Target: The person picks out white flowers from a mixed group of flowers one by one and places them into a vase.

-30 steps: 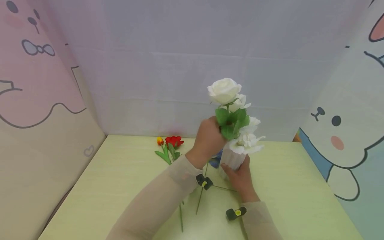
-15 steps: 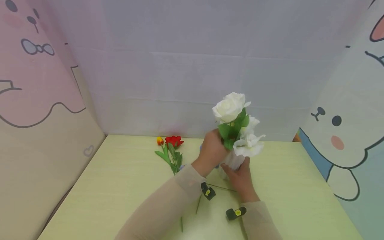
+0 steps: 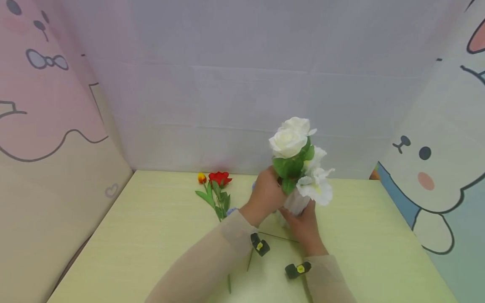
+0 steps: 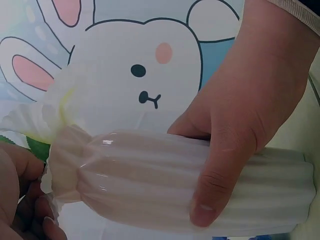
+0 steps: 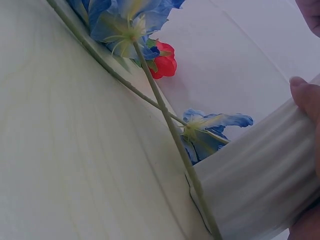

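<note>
My left hand is at the mouth of a ridged white vase, its fingers curled around the stem of a white rose below the leaves. In the left wrist view, the fingertips of that hand touch the flared rim of the vase. My right hand grips the vase's body, and its thumb lies across the ridges in the left wrist view. Behind the held rose shows another white rose. White ruffled flowers lean out over the vase's right side. The stem ends inside the vase are hidden.
To the left on the table lie a red flower and an orange-yellow tulip. Blue flowers with long crossing stems lie beside the vase. Printed cloth walls enclose the table's back and sides.
My left hand has moved down and slightly right, lowering the rose toward the vase. One white ruffled flower has tipped lower. My right hand stays on the vase.
</note>
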### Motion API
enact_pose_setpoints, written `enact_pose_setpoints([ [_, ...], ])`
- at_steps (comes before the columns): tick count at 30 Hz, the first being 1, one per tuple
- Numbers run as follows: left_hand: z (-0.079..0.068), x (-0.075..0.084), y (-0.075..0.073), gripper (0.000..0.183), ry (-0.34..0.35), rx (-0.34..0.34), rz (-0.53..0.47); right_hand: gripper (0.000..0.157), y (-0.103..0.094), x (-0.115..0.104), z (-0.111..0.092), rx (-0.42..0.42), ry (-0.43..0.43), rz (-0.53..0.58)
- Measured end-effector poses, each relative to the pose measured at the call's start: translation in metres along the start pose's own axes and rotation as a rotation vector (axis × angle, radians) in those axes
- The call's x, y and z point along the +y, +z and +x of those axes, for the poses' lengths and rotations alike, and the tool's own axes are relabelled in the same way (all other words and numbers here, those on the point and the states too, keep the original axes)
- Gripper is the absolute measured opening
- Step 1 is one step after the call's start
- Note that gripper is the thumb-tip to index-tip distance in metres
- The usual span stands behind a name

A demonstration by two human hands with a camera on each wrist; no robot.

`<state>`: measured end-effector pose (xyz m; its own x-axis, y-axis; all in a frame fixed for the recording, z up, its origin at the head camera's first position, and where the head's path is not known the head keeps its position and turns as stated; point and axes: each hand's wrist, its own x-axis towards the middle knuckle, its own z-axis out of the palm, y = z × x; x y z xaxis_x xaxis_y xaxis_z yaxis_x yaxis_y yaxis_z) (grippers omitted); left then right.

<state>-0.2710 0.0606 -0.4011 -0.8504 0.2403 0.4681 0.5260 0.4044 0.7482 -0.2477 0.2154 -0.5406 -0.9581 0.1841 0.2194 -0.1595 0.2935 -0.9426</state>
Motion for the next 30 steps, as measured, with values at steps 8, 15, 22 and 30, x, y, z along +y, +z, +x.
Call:
enact_pose_setpoints([
  [8,-0.007,0.002,-0.016,0.006,0.059,-0.015,0.007,0.084,0.001,-0.005,0.0,0.012,-0.07,0.0],
  [15,-0.018,-0.002,-0.03,0.01,0.156,0.026,0.036,0.081,0.0,-0.004,0.0,0.019,-0.078,-0.023],
  [22,-0.033,-0.006,-0.042,0.012,0.105,0.098,-0.008,0.08,0.0,-0.001,0.001,0.035,-0.083,-0.041],
  [30,-0.057,-0.006,-0.066,0.007,0.039,0.18,-0.098,0.081,0.001,-0.004,-0.001,0.037,-0.07,-0.02],
])
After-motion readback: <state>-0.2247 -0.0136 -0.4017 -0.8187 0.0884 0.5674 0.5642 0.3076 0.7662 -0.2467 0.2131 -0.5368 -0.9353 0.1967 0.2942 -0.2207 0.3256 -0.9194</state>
